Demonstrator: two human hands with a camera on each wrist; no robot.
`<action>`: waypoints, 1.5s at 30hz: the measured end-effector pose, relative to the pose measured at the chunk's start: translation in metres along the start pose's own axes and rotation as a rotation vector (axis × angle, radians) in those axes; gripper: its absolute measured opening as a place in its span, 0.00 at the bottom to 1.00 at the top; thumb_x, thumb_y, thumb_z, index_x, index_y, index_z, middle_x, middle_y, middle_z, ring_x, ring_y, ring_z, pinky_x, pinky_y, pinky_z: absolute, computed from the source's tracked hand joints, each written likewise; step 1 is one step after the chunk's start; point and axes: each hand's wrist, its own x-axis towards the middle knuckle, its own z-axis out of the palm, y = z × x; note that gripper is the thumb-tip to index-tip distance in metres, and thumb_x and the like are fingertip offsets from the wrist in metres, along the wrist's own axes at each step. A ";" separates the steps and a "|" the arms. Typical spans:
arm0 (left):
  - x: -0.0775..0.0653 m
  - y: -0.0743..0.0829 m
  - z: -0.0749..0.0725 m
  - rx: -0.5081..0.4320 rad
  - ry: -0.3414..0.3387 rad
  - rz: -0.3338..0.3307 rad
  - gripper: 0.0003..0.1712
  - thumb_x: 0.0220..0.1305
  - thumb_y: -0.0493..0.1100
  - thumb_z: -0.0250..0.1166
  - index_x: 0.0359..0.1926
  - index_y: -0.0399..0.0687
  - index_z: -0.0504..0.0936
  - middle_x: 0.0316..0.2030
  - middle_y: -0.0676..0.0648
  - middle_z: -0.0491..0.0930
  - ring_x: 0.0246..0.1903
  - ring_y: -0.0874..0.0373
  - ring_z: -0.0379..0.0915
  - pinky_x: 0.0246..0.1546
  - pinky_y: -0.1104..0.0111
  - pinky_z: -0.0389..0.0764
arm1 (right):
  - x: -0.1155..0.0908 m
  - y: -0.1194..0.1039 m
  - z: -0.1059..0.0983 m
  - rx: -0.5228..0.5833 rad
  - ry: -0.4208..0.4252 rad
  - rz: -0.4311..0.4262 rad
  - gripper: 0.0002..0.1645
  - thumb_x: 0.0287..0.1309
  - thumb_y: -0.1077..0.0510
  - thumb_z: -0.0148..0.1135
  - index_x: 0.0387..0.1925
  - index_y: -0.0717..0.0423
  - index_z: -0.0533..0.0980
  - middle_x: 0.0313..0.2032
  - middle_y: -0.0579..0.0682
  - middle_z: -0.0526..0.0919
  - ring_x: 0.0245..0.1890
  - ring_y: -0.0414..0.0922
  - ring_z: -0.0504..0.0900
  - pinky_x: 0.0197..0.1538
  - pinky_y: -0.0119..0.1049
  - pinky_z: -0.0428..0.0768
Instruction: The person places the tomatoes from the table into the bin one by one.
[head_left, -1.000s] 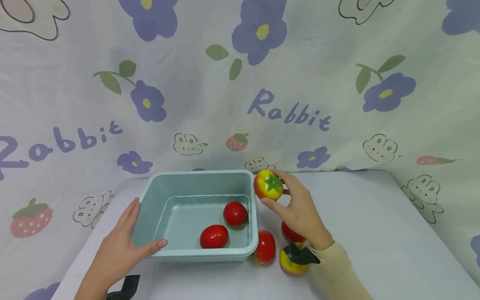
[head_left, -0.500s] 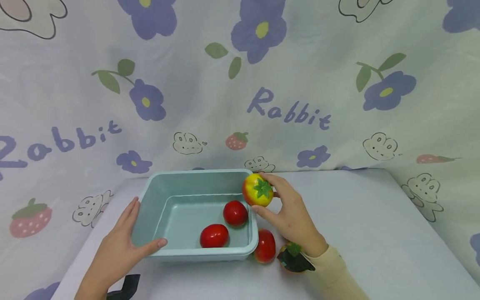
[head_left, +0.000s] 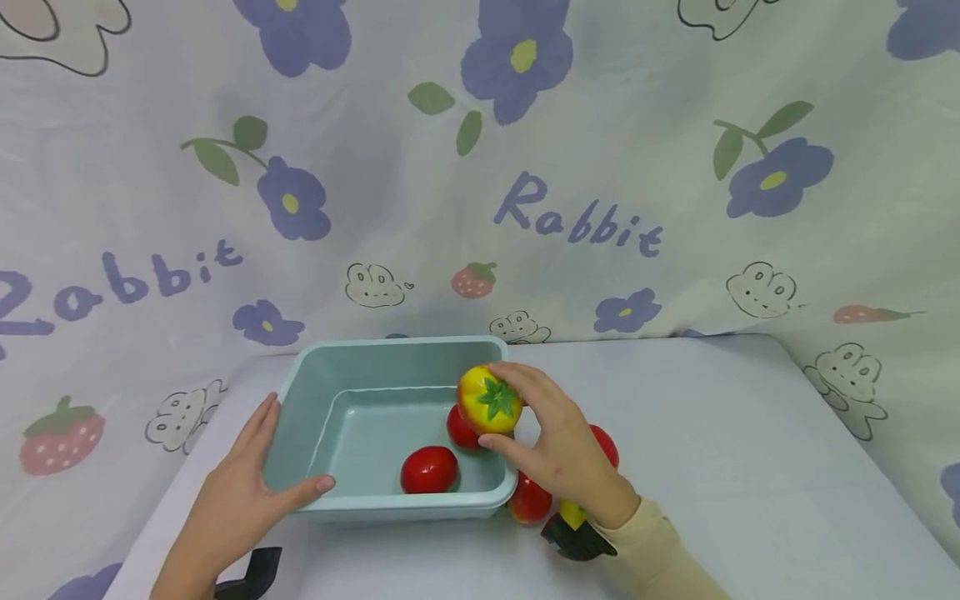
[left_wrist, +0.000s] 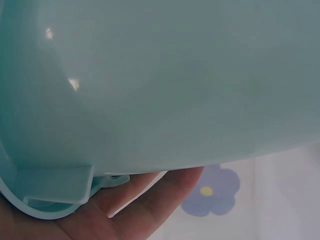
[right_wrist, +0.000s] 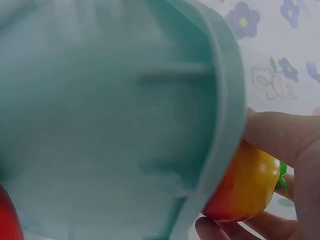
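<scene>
My right hand (head_left: 566,450) holds a yellow-and-red tomato (head_left: 489,402) with a green star-shaped top, thumb on the near side and fingers on the far side. It hangs over the right end of a pale green plastic bin (head_left: 375,502). In the right wrist view the bin wall partly covers this tomato (right_wrist: 247,185). Inside the bin lie two red tomatoes, one near the front (head_left: 429,470) and one (head_left: 461,429) partly behind the held tomato. My left hand (head_left: 240,504) rests at the bin's left front corner, fingers extended along the outer side and thumb over the front rim.
Right of the bin, a red tomato (head_left: 530,502) lies close to its wall. Another red tomato (head_left: 604,444) and a yellow one (head_left: 573,512) are partly hidden by my right hand and a black wrist strap (head_left: 577,540). A patterned cloth (head_left: 420,208) hangs behind the white table.
My right hand has carried the yellow-and-red tomato leftward and down, from beside the bin's right rim to over its inside. The left hand and the bin stay in place.
</scene>
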 end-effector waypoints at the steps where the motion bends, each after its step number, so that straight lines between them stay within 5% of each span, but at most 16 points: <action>1: 0.000 0.000 0.000 -0.002 0.001 -0.001 0.70 0.54 0.64 0.73 0.80 0.44 0.37 0.80 0.44 0.36 0.70 0.26 0.52 0.53 0.27 0.62 | 0.000 -0.001 0.001 0.000 -0.006 0.001 0.46 0.52 0.53 0.79 0.71 0.42 0.68 0.67 0.43 0.71 0.62 0.41 0.74 0.55 0.39 0.82; 29: 0.002 0.001 -0.001 0.021 -0.007 -0.014 0.71 0.54 0.66 0.73 0.80 0.40 0.38 0.80 0.39 0.38 0.70 0.27 0.52 0.54 0.26 0.62 | -0.002 -0.002 0.011 -0.073 -0.138 -0.024 0.43 0.54 0.50 0.76 0.70 0.47 0.69 0.69 0.48 0.70 0.67 0.46 0.70 0.59 0.45 0.79; 45: 0.002 -0.001 0.000 0.001 -0.004 -0.011 0.70 0.54 0.66 0.73 0.80 0.42 0.37 0.80 0.40 0.38 0.71 0.27 0.50 0.54 0.26 0.61 | 0.001 0.007 -0.007 -0.064 -0.059 -0.038 0.41 0.52 0.56 0.78 0.67 0.50 0.71 0.66 0.49 0.73 0.60 0.49 0.77 0.56 0.45 0.82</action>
